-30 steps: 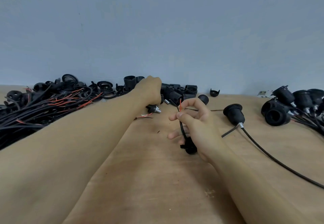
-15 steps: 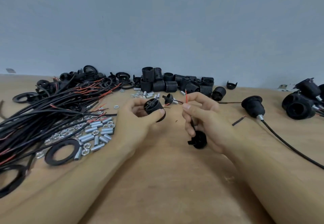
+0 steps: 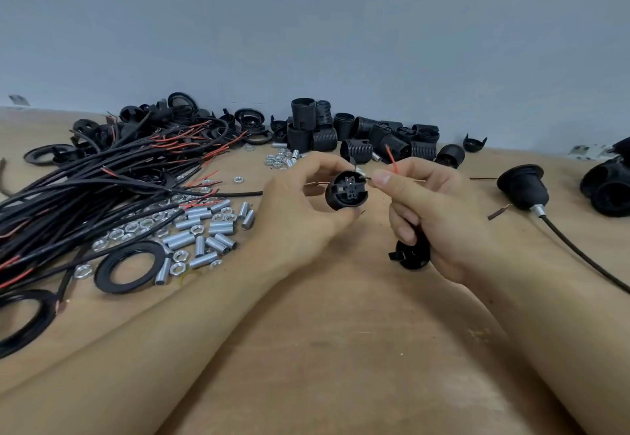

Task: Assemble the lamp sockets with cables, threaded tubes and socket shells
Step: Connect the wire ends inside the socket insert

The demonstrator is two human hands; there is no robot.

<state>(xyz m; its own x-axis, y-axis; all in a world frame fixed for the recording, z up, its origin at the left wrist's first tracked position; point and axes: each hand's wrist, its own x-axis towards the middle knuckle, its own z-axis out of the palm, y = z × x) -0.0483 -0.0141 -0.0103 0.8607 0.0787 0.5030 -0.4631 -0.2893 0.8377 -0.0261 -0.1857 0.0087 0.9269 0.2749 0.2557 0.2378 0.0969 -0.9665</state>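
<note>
My left hand (image 3: pixel 300 209) grips a black socket insert (image 3: pixel 347 192) between thumb and fingers, its terminal face turned toward me. My right hand (image 3: pixel 433 209) pinches a cable's bare wire end right beside the insert's rim, while the cable's red wire (image 3: pixel 391 159) sticks up above the fingers. The black cable runs down through that fist, and a black socket cap (image 3: pixel 410 257) hangs on it below the hand. Black cables with red wire ends (image 3: pixel 102 189) lie piled at the left. Silver threaded tubes and nuts (image 3: pixel 201 230) are scattered beside them. Black socket shells (image 3: pixel 361 138) stand at the back.
Black rings (image 3: pixel 129 266) lie at the left front of the wooden table (image 3: pixel 341 349). An assembled socket with its cable (image 3: pixel 523 189) lies to the right, with more assembled sockets (image 3: pixel 606 185) at the far right edge. A grey wall closes the back.
My left hand came back from the shell pile holding a socket insert and raised it toward my right hand. The view shifted left, showing the tubes and rings.
</note>
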